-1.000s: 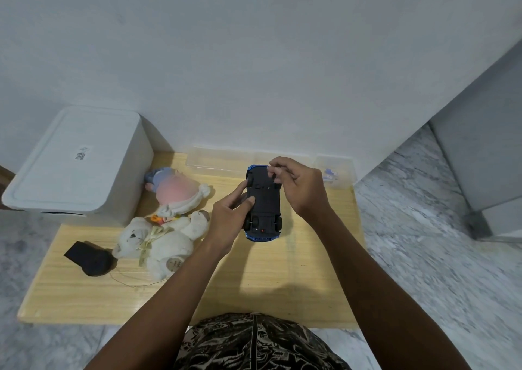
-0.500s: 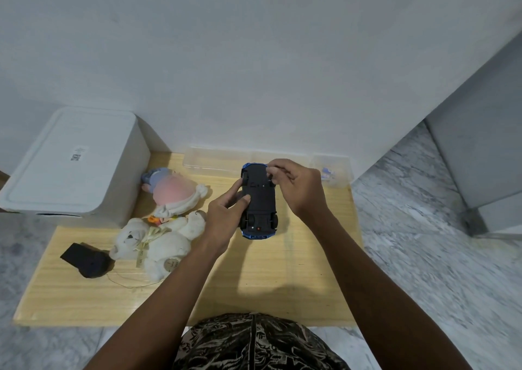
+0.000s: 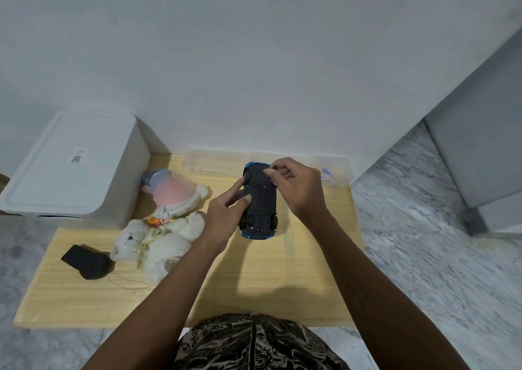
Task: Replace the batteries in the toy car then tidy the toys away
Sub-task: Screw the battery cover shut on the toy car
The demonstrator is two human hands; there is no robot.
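The toy car [image 3: 261, 203], blue with its black underside turned up, is held above the middle of the low wooden table [image 3: 254, 279], its length running near to far. The left hand [image 3: 226, 217] grips it from the left side, thumb pressed on the dark underside and fingers curled round the body. The right hand [image 3: 296, 188] curls over the far right part of the car, its fingertips [image 3: 271, 171] bunched together on the underside near the far wheel; they seem to pinch something small there, but the view is too coarse to say what.

On the left part of the table a white teddy bear [image 3: 155, 245] lies on its back, touching a pink and blue plush doll [image 3: 172, 191] just beyond it. A black remote [image 3: 84, 261] with a thin wire lies near the bear, toward the table's left edge. A white lidded storage box [image 3: 73, 166] stands at the far left corner. Along the far edge, against the wall, sits a clear plastic tray [image 3: 211, 160], and a small clear container [image 3: 333, 169] sits at the far right, just beside the right hand.
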